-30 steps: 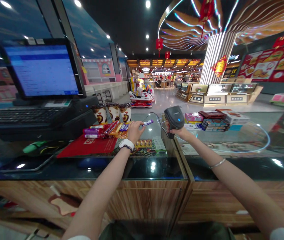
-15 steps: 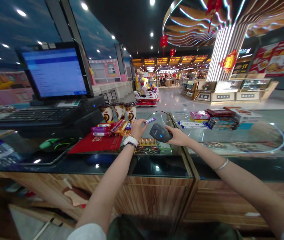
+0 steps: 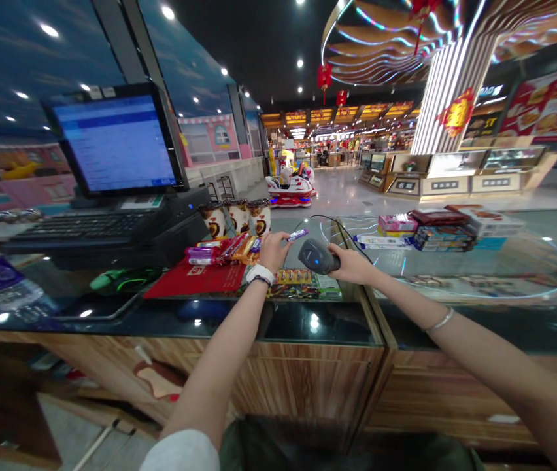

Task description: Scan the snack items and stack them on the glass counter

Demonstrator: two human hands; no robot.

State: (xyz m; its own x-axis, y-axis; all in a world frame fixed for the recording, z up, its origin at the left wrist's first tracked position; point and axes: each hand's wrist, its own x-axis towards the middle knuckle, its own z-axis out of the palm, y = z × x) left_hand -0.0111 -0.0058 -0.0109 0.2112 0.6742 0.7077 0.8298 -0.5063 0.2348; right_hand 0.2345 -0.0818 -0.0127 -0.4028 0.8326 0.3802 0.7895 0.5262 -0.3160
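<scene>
A small purple-and-white candy stick [image 3: 299,234] is pinched in my left hand [image 3: 274,251], above the glass counter. My right hand [image 3: 351,264] is wrapped round the handle of a dark grey barcode scanner [image 3: 316,256] with a lit blue light, its head pointing left towards the stick. The two hands are apart. Just left of my left hand lie purple and red wrapped snacks [image 3: 204,252] and orange ones [image 3: 246,249], partly over a red sheet [image 3: 195,280]. Yellow and green packets [image 3: 294,277] show below the hands.
At the left stand a lit monitor [image 3: 114,140], a keyboard [image 3: 82,222] and a green-lit mouse [image 3: 121,280]. Three cups [image 3: 236,216] stand behind the snacks. Boxes and packs [image 3: 442,237] lie on the right counter. A black cable [image 3: 342,226] loops behind the scanner.
The whole view has shifted slightly, so that most things appear a little further right. Both hands keep their holds on the candy stick and the scanner.
</scene>
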